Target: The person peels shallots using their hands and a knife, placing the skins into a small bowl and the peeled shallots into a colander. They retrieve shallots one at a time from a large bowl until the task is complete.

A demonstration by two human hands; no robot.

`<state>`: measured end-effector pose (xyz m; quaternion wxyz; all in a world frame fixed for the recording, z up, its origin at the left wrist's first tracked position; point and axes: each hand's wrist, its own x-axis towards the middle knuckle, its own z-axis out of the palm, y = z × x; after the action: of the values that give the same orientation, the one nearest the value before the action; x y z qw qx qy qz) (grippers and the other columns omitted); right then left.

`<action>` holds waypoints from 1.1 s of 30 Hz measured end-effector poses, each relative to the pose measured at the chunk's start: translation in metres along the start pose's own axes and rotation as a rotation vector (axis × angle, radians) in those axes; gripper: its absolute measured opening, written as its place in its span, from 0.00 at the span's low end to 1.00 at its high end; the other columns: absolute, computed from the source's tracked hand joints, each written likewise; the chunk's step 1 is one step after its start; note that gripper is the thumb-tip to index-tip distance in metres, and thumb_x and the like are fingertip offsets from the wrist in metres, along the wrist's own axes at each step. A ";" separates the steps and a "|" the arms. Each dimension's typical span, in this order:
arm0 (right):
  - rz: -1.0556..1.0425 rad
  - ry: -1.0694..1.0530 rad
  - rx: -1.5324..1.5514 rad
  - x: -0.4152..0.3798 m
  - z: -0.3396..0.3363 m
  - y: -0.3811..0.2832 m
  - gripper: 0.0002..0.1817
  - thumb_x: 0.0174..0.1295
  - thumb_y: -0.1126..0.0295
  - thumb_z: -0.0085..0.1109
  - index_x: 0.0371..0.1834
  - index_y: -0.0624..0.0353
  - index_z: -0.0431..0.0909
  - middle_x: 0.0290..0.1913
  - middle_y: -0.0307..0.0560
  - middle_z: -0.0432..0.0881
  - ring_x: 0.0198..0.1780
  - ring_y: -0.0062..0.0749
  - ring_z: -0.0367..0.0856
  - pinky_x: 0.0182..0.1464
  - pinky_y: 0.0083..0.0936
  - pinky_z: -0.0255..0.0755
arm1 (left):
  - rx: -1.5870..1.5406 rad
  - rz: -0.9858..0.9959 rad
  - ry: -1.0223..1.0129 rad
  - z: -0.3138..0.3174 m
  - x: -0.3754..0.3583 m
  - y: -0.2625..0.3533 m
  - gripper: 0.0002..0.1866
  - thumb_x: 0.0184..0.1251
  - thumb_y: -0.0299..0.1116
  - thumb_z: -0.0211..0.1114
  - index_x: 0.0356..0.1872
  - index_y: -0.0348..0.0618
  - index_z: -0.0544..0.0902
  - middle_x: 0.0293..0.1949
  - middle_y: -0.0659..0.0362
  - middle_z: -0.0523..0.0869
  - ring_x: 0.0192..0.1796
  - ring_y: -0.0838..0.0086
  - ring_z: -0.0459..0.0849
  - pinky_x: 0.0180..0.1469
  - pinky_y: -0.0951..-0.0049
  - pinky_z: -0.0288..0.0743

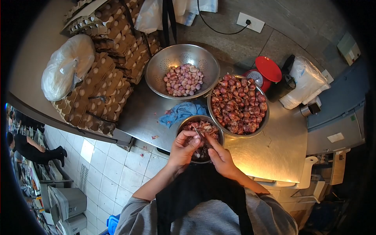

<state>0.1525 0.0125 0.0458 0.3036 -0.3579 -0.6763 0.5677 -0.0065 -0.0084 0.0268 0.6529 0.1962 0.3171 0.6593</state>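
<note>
Both hands are over a small metal bowl (181, 127) of shallot skins and pieces. My left hand (183, 149) has its fingers pinched round a small shallot, mostly hidden by the fingers. In my right hand (223, 158) is a small knife (198, 132), its blade pointing up and left beside the left fingertips. A metal colander (156, 74) behind holds peeled shallots (183, 80). To the right, a large bowl (267, 117) is full of unpeeled reddish shallots (238, 103). A crumpled blue cloth (182, 113) lies between the colander and the small bowl.
Stacked egg trays (105, 86) and a white plastic bag (68, 66) stand at the left. A red scale (268, 69), a dark container (282, 87) and a white package (305, 82) are at the back right. A person (33, 149) is at the far left.
</note>
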 end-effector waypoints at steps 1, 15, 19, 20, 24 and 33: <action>-0.035 0.008 -0.058 0.000 0.000 -0.001 0.22 0.65 0.71 0.43 0.63 0.60 0.59 0.60 0.52 0.68 0.61 0.34 0.67 0.59 0.22 0.58 | -0.006 0.007 -0.004 -0.002 0.001 -0.002 0.09 0.59 0.22 0.60 0.40 0.43 0.75 0.40 0.62 0.78 0.44 0.78 0.77 0.50 0.74 0.74; 0.125 0.034 0.371 0.003 -0.004 0.009 0.21 0.68 0.67 0.38 0.63 0.59 0.59 0.19 0.30 0.57 0.19 0.12 0.55 0.22 0.09 0.52 | 0.028 0.008 -0.050 -0.001 0.002 -0.002 0.07 0.59 0.22 0.59 0.39 0.40 0.75 0.42 0.58 0.79 0.47 0.76 0.78 0.53 0.74 0.72; 0.183 0.099 0.396 0.007 -0.010 0.027 0.23 0.68 0.65 0.39 0.64 0.60 0.57 0.17 0.31 0.60 0.18 0.14 0.58 0.21 0.10 0.54 | 0.004 -0.014 -0.112 -0.002 0.000 -0.001 0.08 0.60 0.23 0.58 0.40 0.40 0.74 0.44 0.57 0.79 0.50 0.73 0.76 0.56 0.71 0.70; 0.193 0.108 0.412 0.008 -0.012 0.028 0.23 0.68 0.65 0.39 0.64 0.59 0.56 0.18 0.31 0.60 0.18 0.14 0.58 0.21 0.10 0.54 | 0.000 -0.020 -0.133 -0.001 0.000 0.001 0.08 0.60 0.23 0.58 0.41 0.40 0.74 0.45 0.57 0.78 0.51 0.72 0.76 0.57 0.70 0.69; 0.188 0.092 0.396 0.010 -0.017 0.027 0.23 0.68 0.66 0.38 0.65 0.58 0.55 0.18 0.31 0.60 0.18 0.14 0.58 0.21 0.10 0.55 | -0.116 -0.135 -0.063 0.011 -0.001 0.013 0.08 0.63 0.25 0.55 0.43 0.41 0.74 0.47 0.56 0.77 0.54 0.69 0.74 0.59 0.68 0.66; 0.217 -0.061 0.317 0.000 -0.011 0.009 0.22 0.67 0.69 0.40 0.65 0.54 0.57 0.26 0.34 0.70 0.26 0.15 0.69 0.30 0.12 0.65 | -0.152 -0.146 0.071 0.000 0.003 0.003 0.09 0.63 0.25 0.54 0.44 0.42 0.73 0.45 0.60 0.77 0.52 0.74 0.74 0.58 0.69 0.66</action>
<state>0.1632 0.0194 0.0388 0.2725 -0.3589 -0.5448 0.7072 -0.0090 -0.0056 0.0285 0.7004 0.0990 0.3025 0.6388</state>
